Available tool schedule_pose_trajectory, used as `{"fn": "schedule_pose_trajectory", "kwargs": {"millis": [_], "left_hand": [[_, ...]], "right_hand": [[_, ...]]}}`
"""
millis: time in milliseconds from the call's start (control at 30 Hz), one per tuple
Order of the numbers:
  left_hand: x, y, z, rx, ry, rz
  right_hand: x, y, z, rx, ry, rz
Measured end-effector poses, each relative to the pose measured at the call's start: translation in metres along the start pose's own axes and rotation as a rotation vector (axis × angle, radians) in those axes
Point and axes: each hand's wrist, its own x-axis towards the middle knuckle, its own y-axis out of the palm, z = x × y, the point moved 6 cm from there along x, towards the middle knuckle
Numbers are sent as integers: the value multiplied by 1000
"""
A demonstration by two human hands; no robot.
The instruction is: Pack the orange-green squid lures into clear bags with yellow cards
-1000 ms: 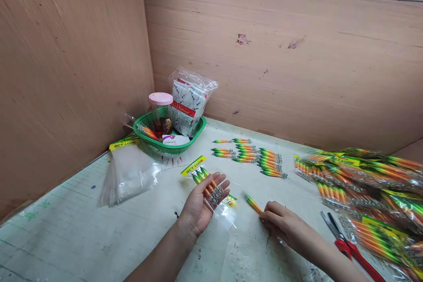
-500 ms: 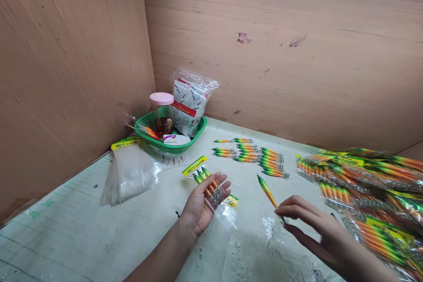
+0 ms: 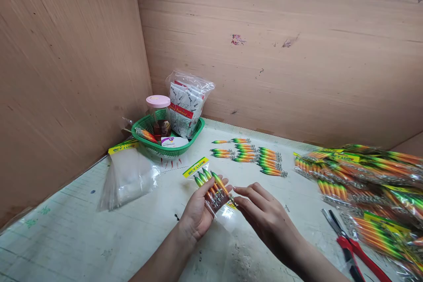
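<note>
My left hand (image 3: pixel 196 213) holds a clear plastic bag with a yellow "BCT LURE" header (image 3: pixel 195 167), palm up, the thumb over several green-to-orange fishing lures (image 3: pixel 202 179). Whether these lures lie inside the bag or on top of it, I cannot tell. Between thumb and fingertips, my right hand (image 3: pixel 264 211) pinches another fishing lure (image 3: pixel 220 183) by its hook end. This lure is beside the others over the left palm, its green tip pointing up and left. Part of a second yellow label shows beneath the left hand.
Loose lures (image 3: pixel 244 153) lie in groups behind the hands. Packed lures (image 3: pixel 373 172) are heaped at right, near red-handled scissors (image 3: pixel 350 244). At left are a stack of clear bags (image 3: pixel 130 180) and a green basket (image 3: pixel 168 151) holding a pink-lidded jar (image 3: pixel 158 102) and a plastic-wrapped bundle (image 3: pixel 185 108).
My right hand has moved left, carrying its lure from above the table to the lures in my left hand. The scissors, previously hidden behind the right arm, now show.
</note>
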Motion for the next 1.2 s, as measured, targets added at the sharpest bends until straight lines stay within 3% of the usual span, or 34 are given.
{"fn": "schedule_pose_trajectory", "kwargs": {"millis": [167, 333, 433, 533, 633, 700, 800, 933, 1200], "left_hand": [[0, -1, 0, 21, 5, 12], [-1, -1, 4, 8, -16, 9], [-3, -1, 4, -16, -22, -22], [-3, -1, 2, -42, -14, -42], [-2, -3, 0, -54, -6, -47], [0, -3, -1, -63, -10, -44], [2, -3, -2, -73, -15, -32], [2, -3, -3, -72, -12, -30], [3, -4, -5, -84, -9, 7]], "right_hand": [[5, -1, -3, -94, 49, -123], [10, 3, -14, 18, 151, -154], [20, 8, -44, 128, 234, -73], [37, 20, -95, 60, 314, -15], [55, 51, -135, -15, 314, 85], [64, 75, -147, -48, 297, 161], [74, 104, -145, -71, 278, 222], [76, 119, -126, -22, 221, 280], [46, 92, -83, 192, -19, 432]]}}
